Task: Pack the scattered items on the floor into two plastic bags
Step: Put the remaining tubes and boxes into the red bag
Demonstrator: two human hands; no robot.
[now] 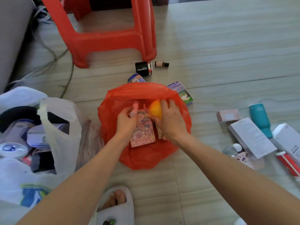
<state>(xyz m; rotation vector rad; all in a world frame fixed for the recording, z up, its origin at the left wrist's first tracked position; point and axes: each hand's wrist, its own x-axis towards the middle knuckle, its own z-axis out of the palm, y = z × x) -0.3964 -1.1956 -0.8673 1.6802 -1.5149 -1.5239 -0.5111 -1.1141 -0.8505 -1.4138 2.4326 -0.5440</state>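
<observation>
Right hand (170,118) gripped the orange (155,109) over the red bag (142,93); left hand (127,119) pinched a pink tube (134,108). Best lowered gently at 12 o'clock of the carton (142,132).

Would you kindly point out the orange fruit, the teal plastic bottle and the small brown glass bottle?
Orange fruit (155,109): head view, on its bare peel left of the hand.
Teal plastic bottle (259,116): head view, mid-body.
Small brown glass bottle (159,63): head view, on its label.

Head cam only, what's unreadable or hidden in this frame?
- Red bag contents: partly covered by both hands.
- Small pink item in left hand: blurred, unidentifiable.
- White bag contents: hidden by its folds.
- White box: cut by the right edge.
- Labels on the black box: too small.
</observation>
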